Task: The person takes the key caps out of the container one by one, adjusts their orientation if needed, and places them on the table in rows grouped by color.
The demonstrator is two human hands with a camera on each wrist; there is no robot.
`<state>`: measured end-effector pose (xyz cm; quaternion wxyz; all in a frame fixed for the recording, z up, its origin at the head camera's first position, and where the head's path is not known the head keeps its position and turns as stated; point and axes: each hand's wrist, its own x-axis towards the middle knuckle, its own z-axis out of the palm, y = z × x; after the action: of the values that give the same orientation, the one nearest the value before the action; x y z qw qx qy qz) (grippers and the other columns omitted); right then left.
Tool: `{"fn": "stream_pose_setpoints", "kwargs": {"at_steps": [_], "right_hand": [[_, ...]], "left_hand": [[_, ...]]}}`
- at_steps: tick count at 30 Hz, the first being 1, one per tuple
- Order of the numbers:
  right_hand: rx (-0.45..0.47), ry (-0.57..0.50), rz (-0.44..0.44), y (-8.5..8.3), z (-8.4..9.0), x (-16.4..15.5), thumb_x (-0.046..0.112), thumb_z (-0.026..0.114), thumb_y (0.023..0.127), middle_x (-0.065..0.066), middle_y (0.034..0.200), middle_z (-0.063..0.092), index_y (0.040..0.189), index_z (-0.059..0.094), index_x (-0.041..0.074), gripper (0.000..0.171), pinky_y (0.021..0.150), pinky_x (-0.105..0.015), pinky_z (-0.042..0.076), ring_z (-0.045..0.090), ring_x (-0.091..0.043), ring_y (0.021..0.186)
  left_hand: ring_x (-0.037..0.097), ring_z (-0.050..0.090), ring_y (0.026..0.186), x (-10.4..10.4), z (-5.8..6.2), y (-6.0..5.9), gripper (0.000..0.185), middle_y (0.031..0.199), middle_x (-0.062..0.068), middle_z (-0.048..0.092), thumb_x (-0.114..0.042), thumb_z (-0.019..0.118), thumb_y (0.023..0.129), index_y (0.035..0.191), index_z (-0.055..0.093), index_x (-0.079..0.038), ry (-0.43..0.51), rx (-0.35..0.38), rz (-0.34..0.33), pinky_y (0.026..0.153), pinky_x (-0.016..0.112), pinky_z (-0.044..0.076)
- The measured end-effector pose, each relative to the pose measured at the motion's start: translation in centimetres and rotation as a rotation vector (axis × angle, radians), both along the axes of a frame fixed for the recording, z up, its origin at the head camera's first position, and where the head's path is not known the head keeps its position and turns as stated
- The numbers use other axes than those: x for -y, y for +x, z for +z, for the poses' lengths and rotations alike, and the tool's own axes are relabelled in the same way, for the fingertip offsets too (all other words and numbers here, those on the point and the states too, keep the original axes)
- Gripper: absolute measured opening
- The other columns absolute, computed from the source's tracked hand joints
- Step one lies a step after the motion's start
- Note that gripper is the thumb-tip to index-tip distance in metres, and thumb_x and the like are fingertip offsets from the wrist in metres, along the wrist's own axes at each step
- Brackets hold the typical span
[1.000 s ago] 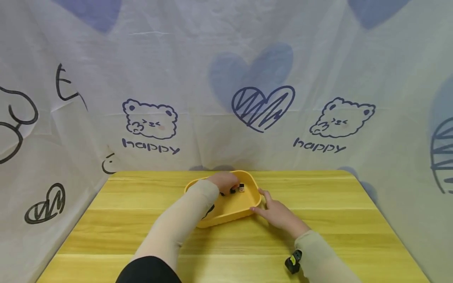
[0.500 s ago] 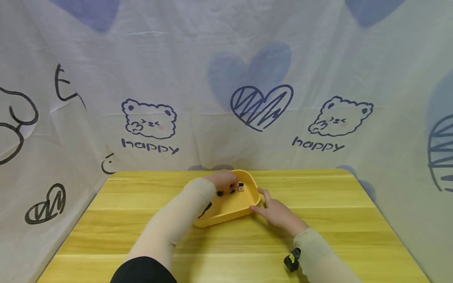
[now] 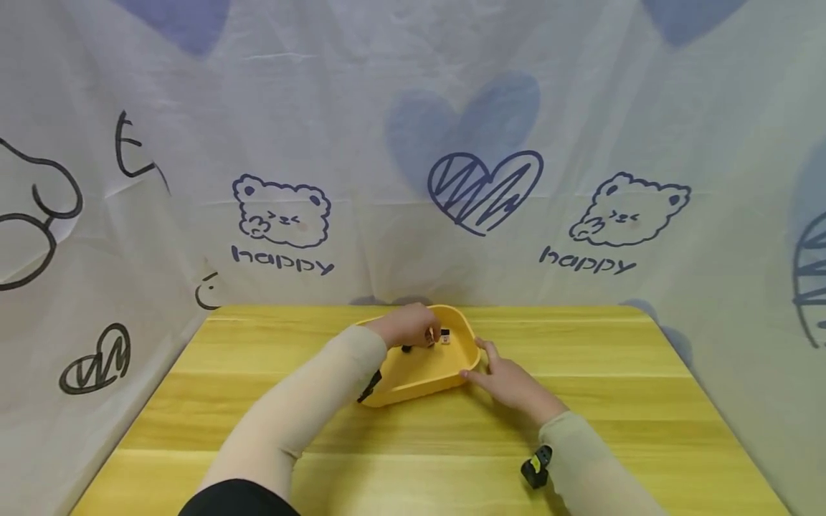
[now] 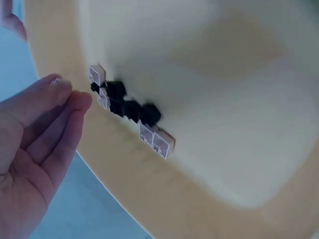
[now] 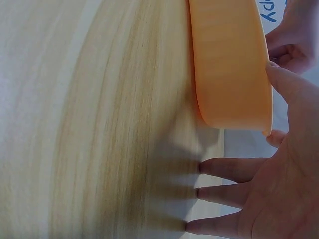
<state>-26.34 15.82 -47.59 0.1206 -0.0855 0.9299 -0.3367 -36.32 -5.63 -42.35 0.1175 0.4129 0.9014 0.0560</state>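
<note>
A yellow tray (image 3: 419,390) stands near the table's far edge, turned slightly. My left hand (image 3: 408,326) reaches into it over the back wall; in the left wrist view its thumb and fingertips come together beside a row of small black blocks (image 4: 132,110) and white blocks (image 4: 162,143) along the wall. Nothing shows between those fingertips, though a small piece could be hidden. One white-and-black block (image 3: 445,337) lies just right of them. At the tray's right end, my right hand (image 3: 510,387) rests with thumb and index finger on the corner, other fingers extended straight toward the table.
The tray sits on a wood-grain table (image 3: 581,351). Behind it hangs a pale curtain (image 3: 361,143) printed with hearts and bears. A black wrist device (image 3: 535,467) is on the right sleeve; another dark one (image 3: 370,385) shows below the left wrist.
My left hand has shifted slightly within the tray, near the same blocks, and its forearm has swung a little left. The right hand stays at the tray's corner. The head view has moved slightly.
</note>
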Motion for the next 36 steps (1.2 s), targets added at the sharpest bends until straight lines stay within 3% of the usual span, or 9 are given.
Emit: {"fn": "stream_pose_setpoints", "kwargs": {"at_steps": [4, 7, 11, 14, 19, 22, 28, 36], "right_hand": [[0.006, -0.011, -0.001, 0.1, 0.2, 0.0, 0.063, 0.054, 0.09, -0.032, 0.132, 0.052, 0.154, 0.019, 0.011, 0.089, 0.101, -0.056, 0.038, 0.052, -0.042, 0.12], [0.007, -0.015, -0.001, 0.1, 0.2, 0.0, 0.065, 0.053, 0.089, -0.032, 0.133, 0.051, 0.154, 0.019, 0.012, 0.09, 0.103, -0.057, 0.036, 0.049, -0.044, 0.123], [0.006, -0.016, -0.004, 0.0, -0.1, 0.0, 0.064, 0.054, 0.09, -0.033, 0.135, 0.049, 0.154, 0.02, 0.013, 0.088, 0.104, -0.057, 0.034, 0.047, -0.045, 0.125], [0.006, -0.012, -0.003, -0.1, -0.2, 0.0, 0.059, 0.054, 0.092, -0.033, 0.135, 0.049, 0.153, 0.019, 0.013, 0.084, 0.104, -0.058, 0.034, 0.047, -0.045, 0.125], [0.007, -0.001, 0.001, -0.2, -0.4, 0.0, 0.056, 0.054, 0.094, -0.033, 0.134, 0.049, 0.154, 0.017, 0.013, 0.082, 0.103, -0.058, 0.035, 0.048, -0.046, 0.123], [0.007, 0.002, 0.002, -0.2, -0.3, -0.1, 0.058, 0.053, 0.094, -0.033, 0.134, 0.049, 0.155, 0.016, 0.013, 0.084, 0.103, -0.058, 0.036, 0.049, -0.045, 0.123], [0.009, 0.0, 0.003, -0.1, -0.2, 0.0, 0.056, 0.054, 0.094, -0.034, 0.134, 0.049, 0.155, 0.015, 0.013, 0.083, 0.103, -0.058, 0.035, 0.049, -0.045, 0.123], [0.005, -0.003, 0.006, -0.1, -0.1, -0.1, 0.06, 0.053, 0.093, -0.033, 0.133, 0.05, 0.155, 0.015, 0.014, 0.086, 0.102, -0.057, 0.037, 0.051, -0.043, 0.121]], "left_hand": [[0.009, 0.047, 0.062, 0.4, 0.4, 0.9, 0.018, 0.067, -0.002, 0.055, 0.0, 0.064, 0.091, 0.076, 0.071, -0.006, 0.093, 0.006, 0.056, 0.063, 0.02, 0.04], [0.009, 0.038, 0.057, 1.0, 0.6, 1.6, 0.023, 0.064, -0.001, 0.051, 0.004, 0.063, 0.089, 0.071, 0.066, -0.008, 0.151, 0.027, 0.107, 0.058, 0.021, 0.035], [0.004, 0.051, 0.06, 1.7, 0.8, 2.7, 0.016, 0.083, 0.002, 0.069, 0.004, 0.069, 0.085, 0.086, 0.076, -0.011, 0.227, 0.07, 0.163, 0.058, 0.021, 0.046], [0.006, 0.057, 0.063, 2.3, 0.9, 3.4, 0.006, 0.086, 0.003, 0.072, -0.006, 0.074, 0.086, 0.09, 0.078, -0.009, 0.263, 0.07, 0.164, 0.06, 0.023, 0.049], [0.005, 0.063, 0.073, 3.1, 0.8, 5.0, 0.008, 0.085, -0.003, 0.073, -0.019, 0.075, 0.086, 0.089, 0.079, -0.013, 0.319, 0.016, 0.168, 0.068, 0.023, 0.052], [0.005, 0.064, 0.074, 3.4, 0.6, 6.0, 0.007, 0.085, -0.005, 0.073, -0.019, 0.075, 0.086, 0.088, 0.079, -0.014, 0.358, -0.006, 0.174, 0.069, 0.022, 0.052], [0.009, 0.066, 0.078, 3.5, 0.7, 8.3, 0.014, 0.091, 0.0, 0.073, -0.015, 0.078, 0.084, 0.096, 0.078, -0.009, 0.426, 0.017, 0.203, 0.068, 0.021, 0.053], [0.011, 0.063, 0.084, 3.3, -0.3, 10.8, 0.011, 0.092, -0.003, 0.071, -0.008, 0.075, 0.085, 0.096, 0.078, -0.009, 0.48, -0.016, 0.21, 0.081, 0.028, 0.052]]}}
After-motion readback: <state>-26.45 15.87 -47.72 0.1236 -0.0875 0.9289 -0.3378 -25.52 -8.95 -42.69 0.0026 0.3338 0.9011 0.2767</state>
